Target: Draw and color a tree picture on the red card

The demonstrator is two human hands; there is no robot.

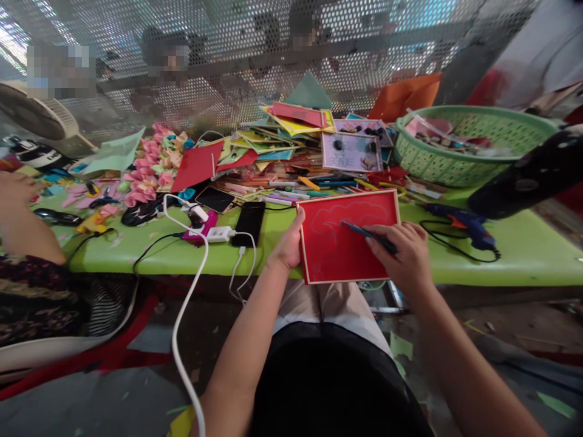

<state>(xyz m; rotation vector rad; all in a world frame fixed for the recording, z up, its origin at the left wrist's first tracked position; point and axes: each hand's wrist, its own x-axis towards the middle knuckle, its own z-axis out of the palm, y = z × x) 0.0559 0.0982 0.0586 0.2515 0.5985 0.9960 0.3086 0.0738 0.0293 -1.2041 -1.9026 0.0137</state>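
Observation:
A red board with a pale wooden frame (328, 261) rests tilted over my lap at the table's front edge. My left hand (290, 244) grips its left side, thumb over the frame. Between the fingers of my right hand (407, 252) is a dark pen (371, 235), its tip on the upper middle of the red surface. Thin light lines on the red form a tree-like outline with a cloud-shaped crown. Smaller light marks show in the lower left corner. The fingers of my left hand behind the board are hidden.
A black phone (249, 223) and a pink power strip (200, 229) with white cables lie left of the board. To the right are a blue glue gun (464, 223), a dark bottle (528, 173) and a green basket (437, 158). Pens and papers pile behind. Another person's arm (30, 215) is at left.

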